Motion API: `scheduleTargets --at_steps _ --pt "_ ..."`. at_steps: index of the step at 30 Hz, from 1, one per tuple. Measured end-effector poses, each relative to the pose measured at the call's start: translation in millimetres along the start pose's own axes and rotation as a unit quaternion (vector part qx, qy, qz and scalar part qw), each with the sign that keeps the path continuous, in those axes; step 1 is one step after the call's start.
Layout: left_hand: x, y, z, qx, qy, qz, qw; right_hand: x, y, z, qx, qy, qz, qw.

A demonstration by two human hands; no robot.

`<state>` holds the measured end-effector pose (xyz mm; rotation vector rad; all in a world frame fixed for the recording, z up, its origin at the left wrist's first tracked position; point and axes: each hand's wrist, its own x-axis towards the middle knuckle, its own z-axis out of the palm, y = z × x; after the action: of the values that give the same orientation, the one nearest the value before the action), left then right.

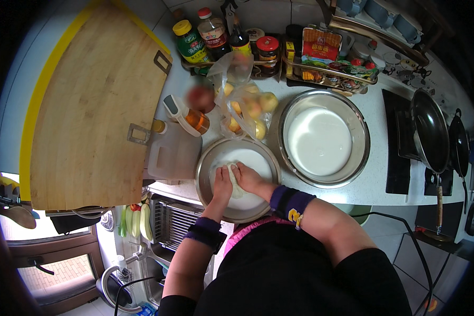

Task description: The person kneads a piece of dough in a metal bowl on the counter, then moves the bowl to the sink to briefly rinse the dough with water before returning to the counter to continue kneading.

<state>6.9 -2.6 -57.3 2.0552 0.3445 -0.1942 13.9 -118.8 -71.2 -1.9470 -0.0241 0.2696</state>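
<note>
In front of me a steel basin (200,177) holds milky white liquid (256,157). A soft, pale, dough-like lump (236,189) is squeezed between my two hands over this liquid. My left hand (222,185) presses it from the left with the fingers together. From the right, my right hand (249,178) closes on the same lump, its thumb and fingers at the top. Part of the lump hangs below the fingers, and I cannot tell whether its lower end touches the liquid. To the right stands a larger steel basin (365,138), also with white liquid (320,142) in it.
A plastic bag of yellowish fruit (256,104) lies behind the basins. On the left are a plastic jug (173,152), an oil pot (195,120) and a large upright wooden board (91,110). Seasoning racks (331,71) line the wall. A wok (430,130) stands at right.
</note>
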Motion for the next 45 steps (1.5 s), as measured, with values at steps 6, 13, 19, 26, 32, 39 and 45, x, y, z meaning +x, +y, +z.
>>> scheduleTargets --at_steps 6,13,19,26,32,39,45 --pt "-6 14 -3 -0.025 -0.029 0.045 0.998 -7 -24 -15 0.005 -0.032 0.022 0.999" --pt "-4 13 -8 0.053 -0.017 0.113 0.992 -4 -13 -19 0.002 0.016 -0.016 1.0" --pt "-7 26 -18 0.039 -0.091 -0.016 0.995 -1 -11 -31 -0.075 -0.008 0.014 0.997" --pt "-3 -31 -26 0.114 -0.033 0.039 0.992 -20 -23 -54 -0.174 -0.021 -0.005 0.985" --pt "-22 10 -13 0.017 -0.035 -0.158 0.987 -32 -31 -36 -0.171 -0.04 0.076 0.981" --pt "-6 -5 4 -0.108 -0.064 -0.171 0.977 -20 -9 -4 -0.027 -0.011 0.006 1.0" --pt "-11 2 1 -0.156 -0.038 -0.108 0.981 -16 -22 -13 0.018 -0.013 0.073 0.997"
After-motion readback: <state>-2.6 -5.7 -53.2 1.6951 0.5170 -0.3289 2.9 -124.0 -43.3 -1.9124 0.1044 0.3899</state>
